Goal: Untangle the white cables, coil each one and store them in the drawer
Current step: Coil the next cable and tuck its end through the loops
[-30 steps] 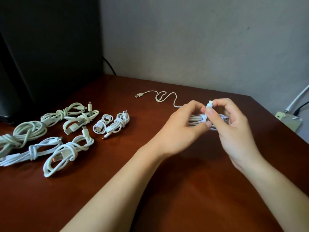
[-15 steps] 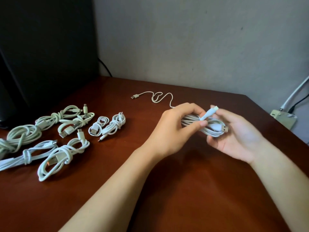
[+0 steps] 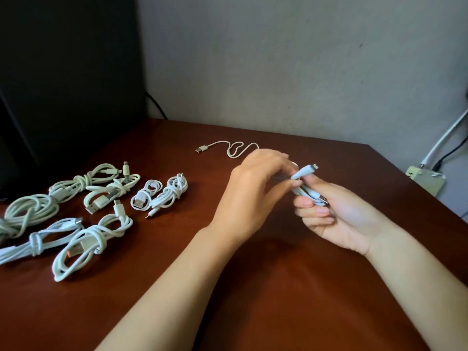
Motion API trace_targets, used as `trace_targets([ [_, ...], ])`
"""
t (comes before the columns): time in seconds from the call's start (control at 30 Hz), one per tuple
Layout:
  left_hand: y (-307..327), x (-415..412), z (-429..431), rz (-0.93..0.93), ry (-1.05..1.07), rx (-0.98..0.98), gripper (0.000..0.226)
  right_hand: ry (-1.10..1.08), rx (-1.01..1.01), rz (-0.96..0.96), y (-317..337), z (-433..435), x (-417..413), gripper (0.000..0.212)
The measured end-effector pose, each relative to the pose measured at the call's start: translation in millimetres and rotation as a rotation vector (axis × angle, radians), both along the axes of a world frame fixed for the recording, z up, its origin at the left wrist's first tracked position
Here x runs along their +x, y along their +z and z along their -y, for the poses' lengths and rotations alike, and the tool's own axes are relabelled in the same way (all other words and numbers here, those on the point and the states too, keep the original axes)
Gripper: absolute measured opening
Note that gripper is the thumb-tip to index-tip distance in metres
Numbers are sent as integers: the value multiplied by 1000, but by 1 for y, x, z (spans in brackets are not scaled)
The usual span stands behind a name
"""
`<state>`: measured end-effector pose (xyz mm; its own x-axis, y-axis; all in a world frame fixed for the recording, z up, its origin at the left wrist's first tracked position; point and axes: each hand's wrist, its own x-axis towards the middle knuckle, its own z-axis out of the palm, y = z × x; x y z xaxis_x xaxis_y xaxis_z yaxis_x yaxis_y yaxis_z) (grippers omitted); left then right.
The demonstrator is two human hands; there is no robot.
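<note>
Both hands work one white cable bundle [image 3: 307,192] above the middle of the brown desk [image 3: 253,287]. My right hand [image 3: 336,214] grips the bundle's loops, with a USB plug sticking out by the fingers. My left hand [image 3: 255,188] pinches the cable's free end just below its small connector [image 3: 305,171], which points up and right. Behind the hands a loose white cable [image 3: 233,148] with a USB plug lies on the desk. Several coiled and tied white cables [image 3: 83,211] lie in rows at the left. No drawer is in view.
A large dark object [image 3: 63,84] stands at the back left with a black wire behind it. A grey wall runs along the desk's far edge. A pale power strip [image 3: 425,179] with plugged cords sits past the desk's right edge.
My right hand turned palm up and closed its fingers round the bundle. My left hand drew the connector end up and to the right. The view shifted slightly.
</note>
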<state>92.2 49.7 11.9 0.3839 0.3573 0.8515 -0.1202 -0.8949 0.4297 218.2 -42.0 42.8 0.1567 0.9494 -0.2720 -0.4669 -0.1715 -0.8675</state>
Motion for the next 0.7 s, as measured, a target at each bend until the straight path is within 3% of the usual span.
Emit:
trace_targets([
  [0.17, 4, 3, 11, 21, 70, 306, 24, -101, 75, -84, 4, 0, -5, 18],
  [0.3, 1, 7, 17, 33, 80, 330, 19, -193, 126, 33, 4, 1, -3, 15],
  [0.47, 4, 5, 18, 271, 178, 22, 5, -264, 322, 466, 0, 0, -14, 19],
  [0.57, 4, 5, 19, 300, 190, -157, 8, -419, 419, 784, -5, -2, -14, 19],
  [0.7, 3, 4, 18, 275, 149, -326, 12, -516, 523, 1345, -14, 0, -5, 25],
])
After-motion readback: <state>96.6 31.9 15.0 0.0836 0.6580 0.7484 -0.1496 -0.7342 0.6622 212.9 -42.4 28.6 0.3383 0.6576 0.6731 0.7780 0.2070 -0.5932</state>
